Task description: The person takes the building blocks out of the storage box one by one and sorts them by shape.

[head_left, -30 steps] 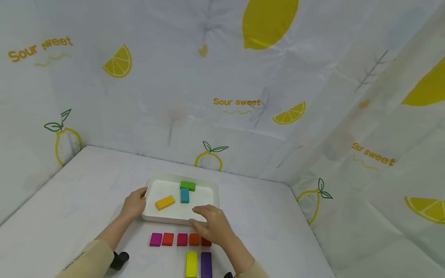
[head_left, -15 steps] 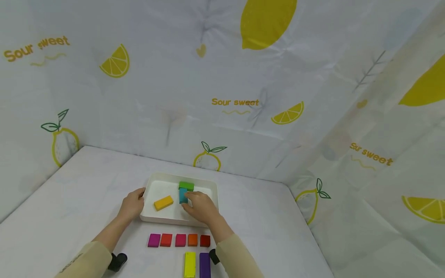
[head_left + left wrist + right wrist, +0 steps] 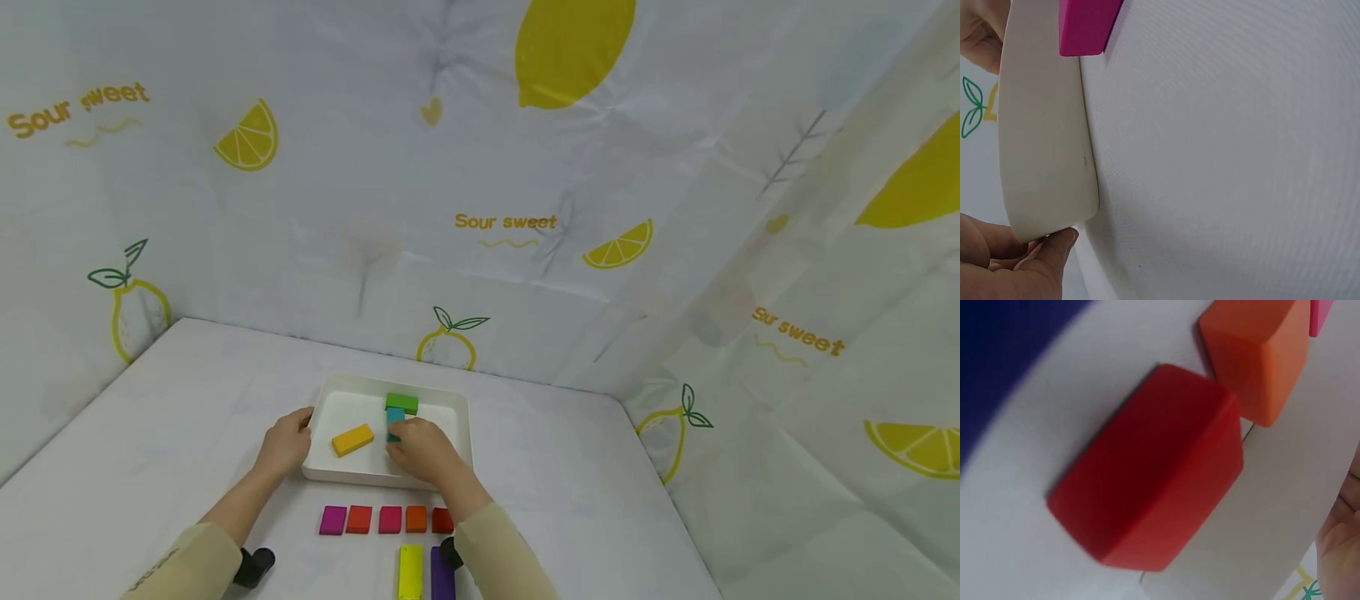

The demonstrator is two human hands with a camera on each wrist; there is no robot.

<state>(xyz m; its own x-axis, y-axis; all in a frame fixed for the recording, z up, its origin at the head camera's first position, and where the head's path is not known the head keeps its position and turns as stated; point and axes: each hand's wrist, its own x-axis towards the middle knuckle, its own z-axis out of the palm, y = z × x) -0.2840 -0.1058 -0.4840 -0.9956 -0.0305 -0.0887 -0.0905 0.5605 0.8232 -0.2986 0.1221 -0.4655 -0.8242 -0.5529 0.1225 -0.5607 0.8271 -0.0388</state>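
Observation:
In the head view, a white tray holds a green block, a blue block and an orange-yellow block. My left hand grips the tray's left side; the left wrist view shows its thumb and fingers at a corner of the tray wall. Over the tray, my right hand pinches the near part of the blue block, whose far end lies against the green one. The right fingertips partly cover the blue block. Only an edge of the right hand appears in the right wrist view.
Before the tray runs a row of blocks: magenta, red, pink, orange and dark red. Nearer lie a yellow block and a purple block, partly behind the right wrist's black device.
My right hand has moved left and inward from the tray's near right edge to the blue block, and its fingers have closed on it. The left hand stays on the tray.

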